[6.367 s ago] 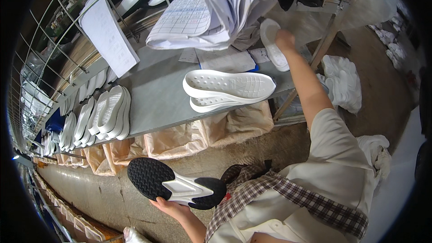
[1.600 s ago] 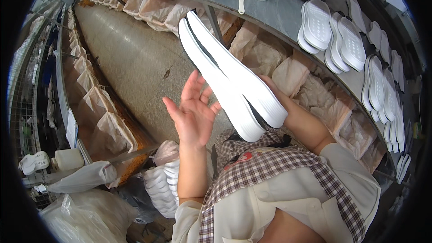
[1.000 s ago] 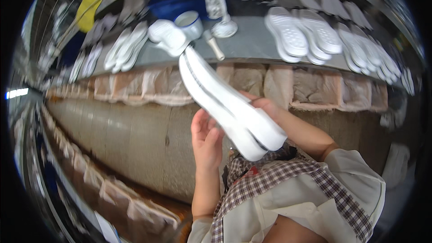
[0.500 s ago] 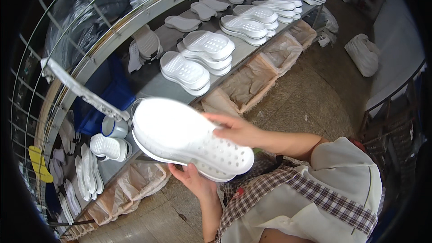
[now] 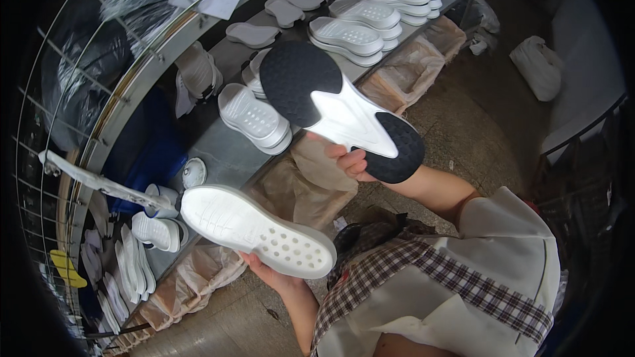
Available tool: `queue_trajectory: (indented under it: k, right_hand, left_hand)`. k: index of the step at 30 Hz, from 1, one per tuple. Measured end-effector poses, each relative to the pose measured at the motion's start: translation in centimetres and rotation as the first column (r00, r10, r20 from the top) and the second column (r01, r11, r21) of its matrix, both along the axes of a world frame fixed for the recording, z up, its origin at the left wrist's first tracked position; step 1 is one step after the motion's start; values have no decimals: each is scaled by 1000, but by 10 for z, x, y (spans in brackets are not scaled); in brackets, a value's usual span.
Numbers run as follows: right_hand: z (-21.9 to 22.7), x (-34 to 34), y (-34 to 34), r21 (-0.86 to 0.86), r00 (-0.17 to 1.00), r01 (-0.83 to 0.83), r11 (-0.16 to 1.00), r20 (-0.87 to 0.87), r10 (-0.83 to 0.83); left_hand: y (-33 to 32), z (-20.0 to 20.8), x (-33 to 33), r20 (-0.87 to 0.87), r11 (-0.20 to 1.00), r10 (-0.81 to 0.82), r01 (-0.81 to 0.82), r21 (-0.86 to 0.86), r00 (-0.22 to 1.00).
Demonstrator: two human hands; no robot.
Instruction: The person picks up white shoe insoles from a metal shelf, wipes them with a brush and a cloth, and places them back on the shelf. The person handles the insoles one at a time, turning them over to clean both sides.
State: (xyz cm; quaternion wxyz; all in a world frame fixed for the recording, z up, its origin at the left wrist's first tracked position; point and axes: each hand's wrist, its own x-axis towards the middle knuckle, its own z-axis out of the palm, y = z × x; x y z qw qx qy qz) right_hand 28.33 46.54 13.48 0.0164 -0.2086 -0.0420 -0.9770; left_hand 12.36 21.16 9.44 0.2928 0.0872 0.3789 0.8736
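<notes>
My left hand [image 5: 268, 272] holds a white foam midsole [image 5: 254, 230] from beneath, its top side with small round holes facing up. My right hand [image 5: 349, 161] grips a black and white rubber outsole [image 5: 337, 108] by its heel end, tread side toward me, raised above the bench. The two soles are apart, the outsole higher and farther right. Only the fingers of each hand show around the soles.
A long grey bench [image 5: 225, 152] curves from lower left to upper right, carrying stacks of white midsoles [image 5: 254, 118] and more pairs [image 5: 360, 26]. A wire rack [image 5: 99, 59] rises behind it. Small white cups [image 5: 193, 172] stand on the bench. White bags [image 5: 539, 66] lie on the concrete floor.
The two soles were held together as one stack; now they are separated, the white midsole in my left hand and the black outsole in my right. The view has swung along the bench.
</notes>
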Motion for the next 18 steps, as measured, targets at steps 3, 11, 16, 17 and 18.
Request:
queue_trajectory:
  k: [3, 11, 16, 17, 18]
  right_hand:
    - [-4, -9, 4, -9, 996, -52, 999, -75, 51]
    - [0, -8, 22, 57, 998, 30, 998, 60, -33]
    - [51, -8, 97, 847, 442, 321, 424, 262, -858]
    - [65, -16, 121, 963, 295, 133, 234, 187, -937]
    - [72, -29, 141, 970, 219, 121, 209, 180, -959]
  left_hand:
    - [0, -1, 0, 2, 1000, 0, 0, 10, 1000]
    - [-6, -13, 0, 130, 999, 27, -32, 36, 991]
    - [-19, -20, -4, 217, 996, 65, -76, 45, 974]
    - [-22, -21, -4, 236, 996, 72, -84, 38, 969]
    - [-24, -21, -4, 255, 996, 78, -89, 30, 964]
